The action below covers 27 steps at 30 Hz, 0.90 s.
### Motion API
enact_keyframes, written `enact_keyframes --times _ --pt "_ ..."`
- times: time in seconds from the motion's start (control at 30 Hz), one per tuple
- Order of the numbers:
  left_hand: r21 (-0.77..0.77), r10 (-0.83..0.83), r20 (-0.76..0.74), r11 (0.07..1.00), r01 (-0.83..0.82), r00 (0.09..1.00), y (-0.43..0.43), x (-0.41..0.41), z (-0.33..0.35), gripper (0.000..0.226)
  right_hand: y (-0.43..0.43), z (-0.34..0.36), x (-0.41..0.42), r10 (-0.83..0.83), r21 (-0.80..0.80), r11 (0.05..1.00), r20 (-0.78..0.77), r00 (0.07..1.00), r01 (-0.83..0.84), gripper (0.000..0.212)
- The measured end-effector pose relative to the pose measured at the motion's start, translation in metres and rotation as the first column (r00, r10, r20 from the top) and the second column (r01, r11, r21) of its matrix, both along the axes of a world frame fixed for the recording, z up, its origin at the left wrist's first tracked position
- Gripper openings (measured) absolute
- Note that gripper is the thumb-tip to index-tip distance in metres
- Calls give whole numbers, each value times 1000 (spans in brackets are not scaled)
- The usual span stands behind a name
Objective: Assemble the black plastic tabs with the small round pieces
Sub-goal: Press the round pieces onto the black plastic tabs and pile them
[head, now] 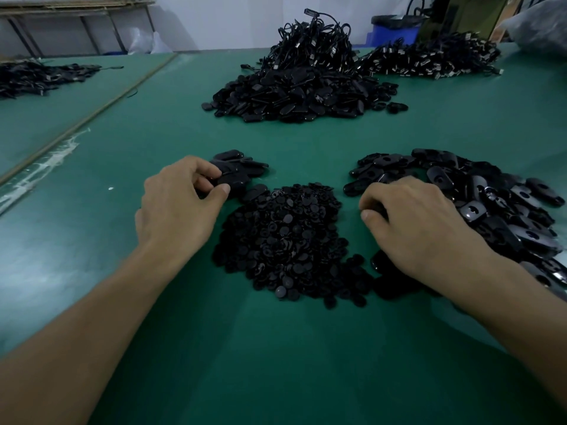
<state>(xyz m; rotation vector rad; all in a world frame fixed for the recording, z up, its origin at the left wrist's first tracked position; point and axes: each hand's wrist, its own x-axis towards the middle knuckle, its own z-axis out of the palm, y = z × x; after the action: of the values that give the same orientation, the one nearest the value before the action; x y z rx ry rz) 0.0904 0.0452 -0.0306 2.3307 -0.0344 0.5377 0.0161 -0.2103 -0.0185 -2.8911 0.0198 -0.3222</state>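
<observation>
At the middle of the green table (129, 228), close in front of the person, lies a heap of small round pieces (282, 240), black discs piled loosely. Just beyond its far left edge sits a small cluster of tabs (242, 165), and the left hand (181, 204) is on it, thumb and curled fingers pinching one black tab (234, 179) at the near side of the cluster. To the right of the discs, the right hand (420, 225) rests palm down at the near edge of a wide pile of tabs (497, 207), glossy oblong parts, many showing a hole. Its fingers are curled under with the thumb drawn in beside them; something dark shows between thumb and forefinger, but whether that is a held part or only shadow cannot be told. Farther back on the table is a larger mound of black parts (300, 96) with a tangle of black cables (313, 41) stacked on top, a second heap of cables (429, 59) to its right, and another dark pile (36, 76) far left. A blue bin (395, 30) stands behind the table.
</observation>
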Motion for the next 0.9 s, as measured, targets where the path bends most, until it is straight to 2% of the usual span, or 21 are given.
enact_keyframes --times 0.07,0.17,0.27,0.4,0.5,0.63,0.73,0.8,0.9 --pt "-4 -25 24 1000 25 999 -2 -1 0 10 -1 2 0 16 5 1000 -2 1000 -16 16" --pt "-16 -95 50 995 96 994 -7 -4 -1 14 0 5 1 53 110 993 -47 998 -47 11" --pt "-14 -198 106 980 201 974 -17 -14 3 15 -1 7 2 82 247 967 -75 994 -61 23" --pt "-35 -356 186 929 368 916 -34 -32 6 8 -2 5 2 119 399 907 61 991 -133 23" --pt "-83 -454 198 875 477 868 -44 -41 7 5 2 4 4 160 582 782 161 974 -224 15" --pt "-180 -532 158 813 554 832 -49 -43 5 15 10 6 5 265 838 457 192 945 -298 20" --pt "-254 -544 123 791 556 830 -49 -41 5 15 13 6 3 313 918 284 183 932 -276 18" --pt "-336 -556 103 761 555 824 -49 -40 5 15 14 5 3 311 936 244 173 935 -254 15" --pt "-461 -588 105 686 563 802 -49 -40 6 16 14 4 4 267 903 342 174 948 -262 9"
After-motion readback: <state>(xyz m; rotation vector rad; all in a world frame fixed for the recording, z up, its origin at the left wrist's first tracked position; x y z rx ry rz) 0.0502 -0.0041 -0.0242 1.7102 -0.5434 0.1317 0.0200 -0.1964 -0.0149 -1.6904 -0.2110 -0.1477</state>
